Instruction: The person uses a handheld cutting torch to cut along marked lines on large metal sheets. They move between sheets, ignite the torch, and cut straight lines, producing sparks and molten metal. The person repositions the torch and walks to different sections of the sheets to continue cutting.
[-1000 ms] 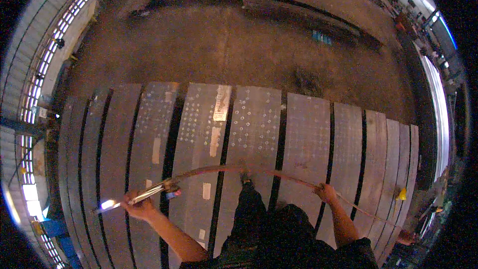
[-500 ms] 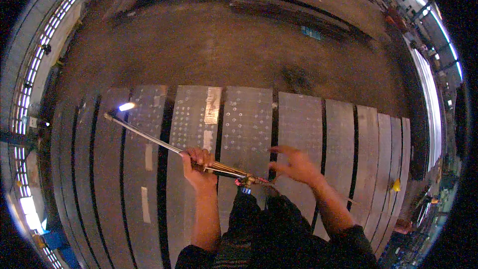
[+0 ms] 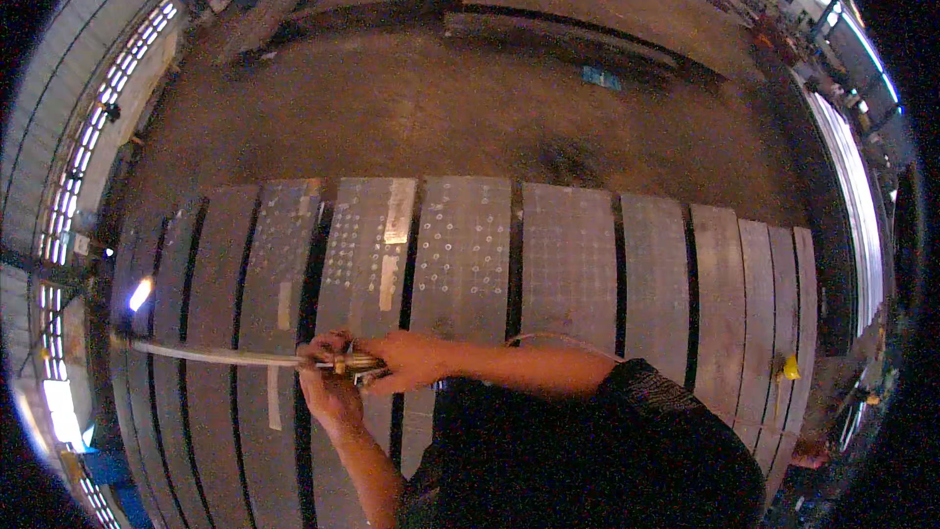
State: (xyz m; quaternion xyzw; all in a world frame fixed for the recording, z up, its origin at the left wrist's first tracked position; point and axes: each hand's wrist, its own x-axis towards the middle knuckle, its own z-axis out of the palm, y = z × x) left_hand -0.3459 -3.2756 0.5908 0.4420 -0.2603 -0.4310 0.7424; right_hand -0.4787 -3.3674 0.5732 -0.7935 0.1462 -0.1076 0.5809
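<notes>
Head view looks down on a row of long grey steel plates (image 3: 568, 264) laid side by side on a workshop floor (image 3: 431, 108), with dark gaps between them. Several of the middle plates carry grids of small round marks or holes, and pale strips lie along a few of them.

Both hands meet over the plates at lower left of centre, on the body of a cutting torch (image 3: 235, 357). The left hand (image 3: 328, 394) comes up from the lower edge and its fingers are curled around the torch handle from below, clamped on it. The right hand (image 3: 406, 360) reaches across from the right, forearm lying level over the plates, and its fingers are closed on the brass valve end of the same torch, just beside the left hand and touching it.

From the hands the torch's thin silvery tube runs leftward, nearly level, over the leftmost plates. At its far tip a small bright flame (image 3: 140, 294) burns, pointing up and slightly right, above the outermost plate near the left edge.

A pale hose (image 3: 548, 337) curves away from the right hand over the forearm toward the person's dark clothing (image 3: 587, 451).

Far right, a small yellow object (image 3: 789, 368) sits at the edge of the last plates. Beyond the plates, long dark steel beams (image 3: 548, 34) lie across the floor.
</notes>
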